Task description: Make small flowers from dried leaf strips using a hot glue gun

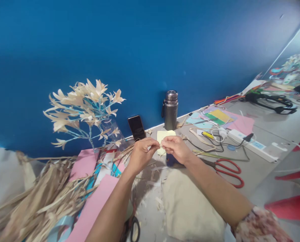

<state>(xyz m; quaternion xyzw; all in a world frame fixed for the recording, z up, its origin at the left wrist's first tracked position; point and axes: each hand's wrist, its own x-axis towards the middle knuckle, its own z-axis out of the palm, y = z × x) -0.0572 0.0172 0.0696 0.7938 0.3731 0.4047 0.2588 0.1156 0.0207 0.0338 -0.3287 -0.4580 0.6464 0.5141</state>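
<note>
My left hand (142, 154) and my right hand (176, 148) meet over the middle of the table, fingertips pinched together on a small pale strip (160, 145) held between them. Right behind the fingers lies a pale yellow paper sheet (164, 135). A dark blue object (170, 160) sits under my right hand, mostly hidden. Red-handled scissors (228, 171) lie just right of my right forearm. A cream cloth (190, 208) lies below my arms.
A bunch of cream paper flowers on blue stems (86, 107) stands at left, above pink sheets (99, 201) and dried straw (36, 198). A black phone (136, 127) and a steel flask (170, 110) lean at the blue wall. A white power strip (253, 144), cables and coloured papers (219, 117) lie right.
</note>
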